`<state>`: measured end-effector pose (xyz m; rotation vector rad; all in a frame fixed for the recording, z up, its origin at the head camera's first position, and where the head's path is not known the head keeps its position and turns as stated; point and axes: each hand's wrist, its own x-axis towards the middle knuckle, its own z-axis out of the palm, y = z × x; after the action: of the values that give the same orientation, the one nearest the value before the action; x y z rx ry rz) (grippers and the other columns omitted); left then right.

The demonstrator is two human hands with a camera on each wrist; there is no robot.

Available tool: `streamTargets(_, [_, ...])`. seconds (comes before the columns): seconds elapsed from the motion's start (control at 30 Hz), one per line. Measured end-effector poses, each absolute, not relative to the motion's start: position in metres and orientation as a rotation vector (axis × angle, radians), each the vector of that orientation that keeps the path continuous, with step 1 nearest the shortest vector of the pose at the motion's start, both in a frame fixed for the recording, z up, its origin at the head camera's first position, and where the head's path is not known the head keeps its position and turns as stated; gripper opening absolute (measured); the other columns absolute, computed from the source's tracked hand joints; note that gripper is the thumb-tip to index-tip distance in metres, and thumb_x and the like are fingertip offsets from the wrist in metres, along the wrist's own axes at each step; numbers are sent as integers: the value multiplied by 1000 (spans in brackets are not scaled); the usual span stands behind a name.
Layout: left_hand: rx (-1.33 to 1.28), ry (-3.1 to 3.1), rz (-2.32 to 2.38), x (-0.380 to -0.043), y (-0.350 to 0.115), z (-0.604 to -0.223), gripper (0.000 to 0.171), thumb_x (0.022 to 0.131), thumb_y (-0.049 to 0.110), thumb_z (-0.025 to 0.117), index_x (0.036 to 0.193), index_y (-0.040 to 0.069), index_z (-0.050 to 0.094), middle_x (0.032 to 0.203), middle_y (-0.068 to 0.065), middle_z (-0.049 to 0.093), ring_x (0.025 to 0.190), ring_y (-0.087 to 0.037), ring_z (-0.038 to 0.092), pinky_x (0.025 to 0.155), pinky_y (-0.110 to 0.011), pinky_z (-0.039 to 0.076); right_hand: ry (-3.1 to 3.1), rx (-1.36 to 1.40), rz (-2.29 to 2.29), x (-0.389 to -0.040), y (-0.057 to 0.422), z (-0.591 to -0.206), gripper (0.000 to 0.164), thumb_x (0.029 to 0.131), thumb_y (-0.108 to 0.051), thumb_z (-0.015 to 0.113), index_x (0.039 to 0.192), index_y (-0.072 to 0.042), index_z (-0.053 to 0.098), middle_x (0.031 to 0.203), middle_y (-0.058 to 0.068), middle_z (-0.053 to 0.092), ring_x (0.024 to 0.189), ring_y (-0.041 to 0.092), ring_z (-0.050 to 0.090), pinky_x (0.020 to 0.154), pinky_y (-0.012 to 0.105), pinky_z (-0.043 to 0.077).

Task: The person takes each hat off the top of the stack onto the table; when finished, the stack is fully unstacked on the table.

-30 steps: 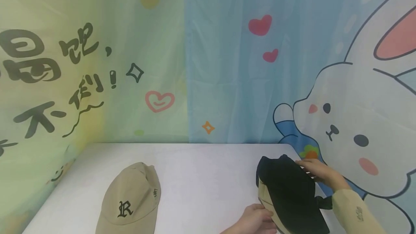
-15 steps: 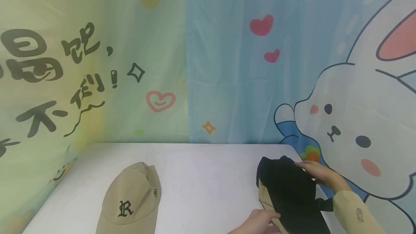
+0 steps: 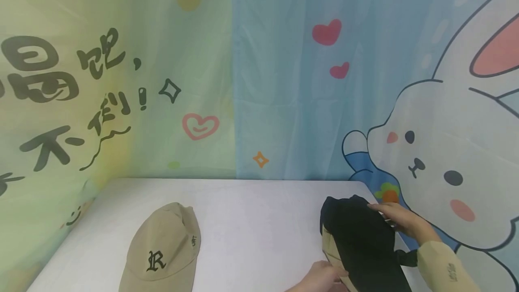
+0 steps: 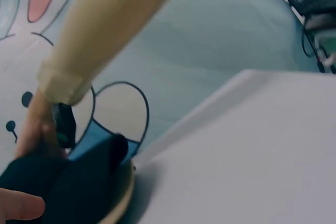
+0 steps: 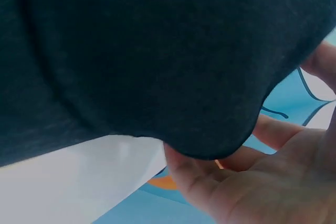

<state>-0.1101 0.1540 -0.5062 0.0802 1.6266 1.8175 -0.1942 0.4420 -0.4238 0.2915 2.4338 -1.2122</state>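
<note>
A black cap with a beige part along its left side is at the right end of the white table. My left hand pinches the beige edge near the front, with a finger lying against the black cloth in the left wrist view. At the far right side, my right hand grips the cap's edge. In the right wrist view its fingers reach behind the dark cloth, partly hidden. A black strap sticks out by the right sleeve. A beige cap with a dark letter R lies at the left, untouched.
The white table stands against printed curtains at the back and sides. Its right edge runs close beside the black cap. Dark equipment shows beyond the table in the left wrist view.
My left hand has shifted slightly right along the beige edge, and its fingers are now more hidden under the cap. The right hand and the black cap have barely moved.
</note>
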Motion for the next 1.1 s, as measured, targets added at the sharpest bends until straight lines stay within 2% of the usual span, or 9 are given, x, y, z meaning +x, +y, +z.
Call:
streamTargets(0.1, [23, 1644, 1838, -109, 154, -509, 29, 88, 9, 68, 107, -9, 56, 90, -14, 58, 82, -26, 66, 84, -45, 57, 2399, 344, -1274, -191, 443, -422, 76, 102, -48, 46, 136, 20, 38, 127, 33, 55, 120, 54, 48, 94, 64, 46])
streamTargets(0.23, [-47, 1631, 1928, -107, 158, -510, 29, 87, 0, 67, 110, -7, 52, 88, -16, 55, 71, -25, 67, 70, -38, 61, 2390, 378, -1307, -189, 444, -421, 77, 102, -47, 49, 134, 22, 37, 123, 33, 57, 116, 51, 53, 95, 62, 46])
streamTargets(0.4, [-132, 1583, 2047, -106, 161, -513, 30, 85, -8, 64, 110, -3, 48, 88, -18, 53, 65, -26, 68, 60, -35, 61, 2405, 408, -1369, -186, 444, -423, 69, 101, -44, 54, 126, 20, 50, 110, 20, 68, 102, 34, 66, 92, 52, 53])
streamTargets(0.53, [-128, 1577, 2088, -107, 163, -516, 35, 83, -11, 64, 112, -2, 46, 86, -17, 54, 65, -26, 68, 60, -34, 61, 2418, 397, -1395, -186, 444, -422, 63, 100, -43, 57, 119, 17, 58, 104, 14, 70, 96, 29, 67, 89, 50, 55])
streamTargets(0.77, [-131, 1714, 2079, -101, 165, -518, 69, 78, -11, 70, 138, 2, 37, 83, -10, 58, 62, -22, 66, 58, -35, 60, 2457, 360, -1364, -183, 442, -420, 61, 100, -41, 57, 119, 17, 59, 109, 16, 67, 101, 32, 65, 91, 53, 54])
streamTargets(0.9, [-148, 1705, 2095, -97, 165, -515, 70, 79, -9, 71, 140, -2, 37, 87, -11, 57, 71, -24, 66, 65, -42, 60, 2494, 372, -1298, -183, 443, -421, 70, 100, -44, 55, 124, 21, 51, 114, 22, 64, 107, 39, 62, 93, 56, 51])
streamTargets(1.1, [-190, 1712, 2040, -96, 166, -517, 60, 79, -4, 70, 131, -10, 43, 88, -14, 60, 74, -27, 67, 69, -44, 60, 2515, 391, -1282, -183, 445, -425, 74, 100, -44, 56, 126, 24, 46, 114, 24, 64, 108, 42, 61, 92, 56, 52])
